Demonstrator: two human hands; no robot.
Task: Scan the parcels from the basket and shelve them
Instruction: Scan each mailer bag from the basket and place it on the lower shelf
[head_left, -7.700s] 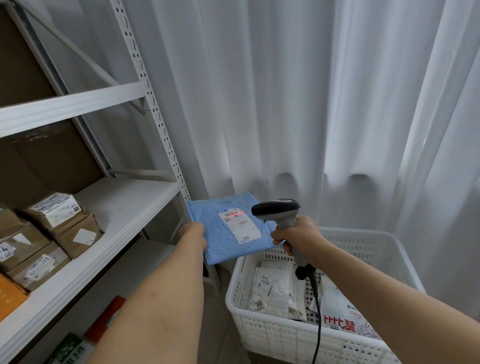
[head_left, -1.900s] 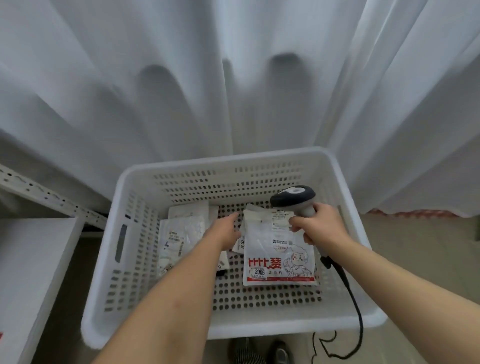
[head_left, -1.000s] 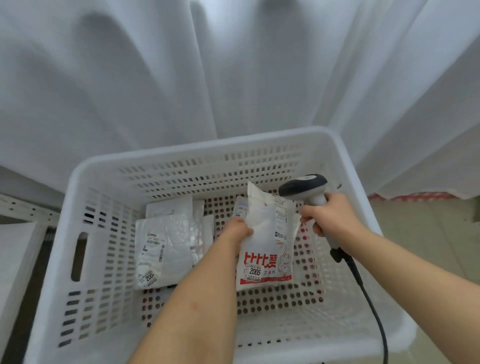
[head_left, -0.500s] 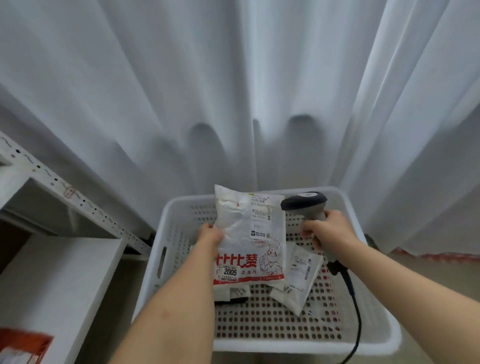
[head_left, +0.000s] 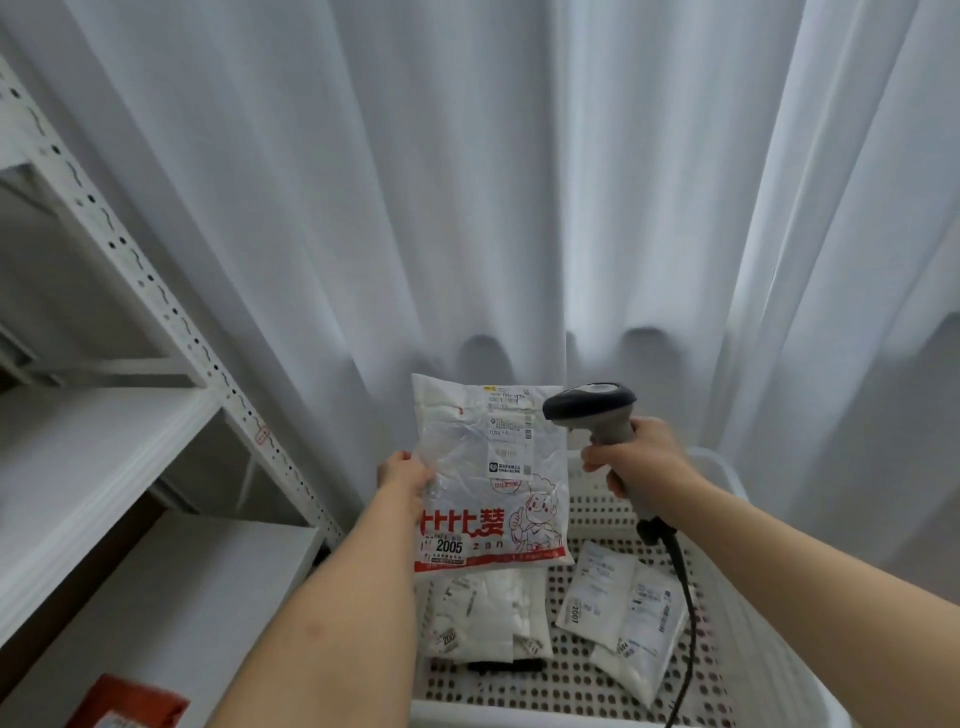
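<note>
**Head view: printed parcel held up beside the scanner, above the basket**

Head camera looks down past two bare forearms toward a white perforated basket (head_left: 748, 613) standing in front of a pale curtain (head_left: 519, 182). The left hand (head_left: 402, 480) grips the left edge of a white plastic parcel (head_left: 488, 473), fingers curled round behind it and the thumb side toward the camera. The parcel is upright, printed face to the camera, lifted clear above the basket; red characters, a cartoon figure and the number 2005 run across its lower part, and shipping labels (head_left: 511, 431) sit near its upper right corner.

The right hand (head_left: 636, 465) is wrapped round the grey handle of a barcode scanner (head_left: 592, 408). The scanner's dark head sits just beside the parcel's upper right corner, level with the labels. A black cable (head_left: 685, 608) drops from the handle's base and trails down over the basket.

Inside the basket, on its holed floor, lie more white bagged parcels: one group (head_left: 483, 613) directly below the held parcel, another pair (head_left: 623, 618) to the right, overlapping each other.

At left stands a white metal shelf unit (head_left: 104, 457) with a perforated upright. On its lower board, at the frame's bottom edge, the corner of a red-orange package (head_left: 130, 704) shows.
</note>
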